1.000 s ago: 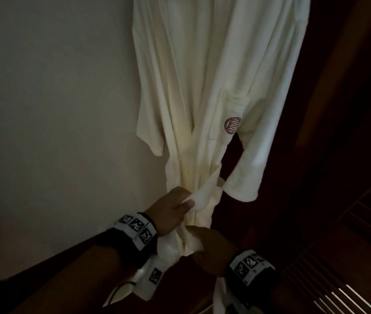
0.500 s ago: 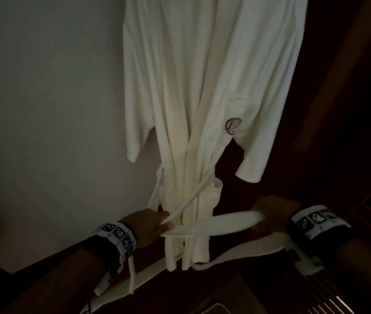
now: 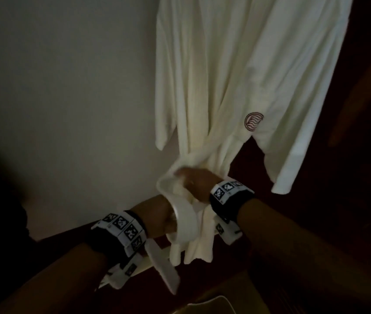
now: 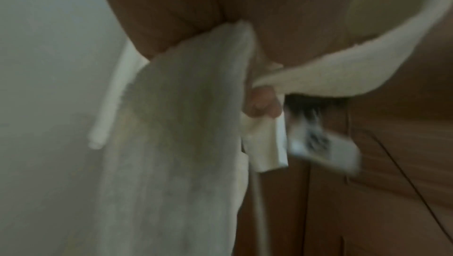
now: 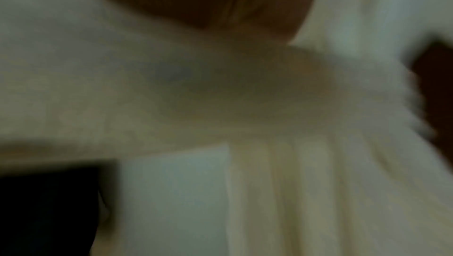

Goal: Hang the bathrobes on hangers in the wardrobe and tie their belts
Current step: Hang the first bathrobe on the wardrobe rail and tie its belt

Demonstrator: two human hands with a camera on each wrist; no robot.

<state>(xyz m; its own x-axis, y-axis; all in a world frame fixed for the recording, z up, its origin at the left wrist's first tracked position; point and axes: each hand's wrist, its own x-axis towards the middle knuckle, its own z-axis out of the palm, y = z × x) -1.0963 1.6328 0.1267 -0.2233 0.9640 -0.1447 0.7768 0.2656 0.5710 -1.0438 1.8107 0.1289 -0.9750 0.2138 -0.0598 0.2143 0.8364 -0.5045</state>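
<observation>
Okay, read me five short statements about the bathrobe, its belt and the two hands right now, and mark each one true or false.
1. The white bathrobe hangs up against a pale wall. True.
2. The logo on the bathrobe is bright green. False: it is dark red.
3. Both hands are at the belt, at waist height. True.
4. The right hand hangs idle, away from the fabric. False: it is at the fabric by the belt.
5. The left hand is above the right hand. False: it is below it.
</observation>
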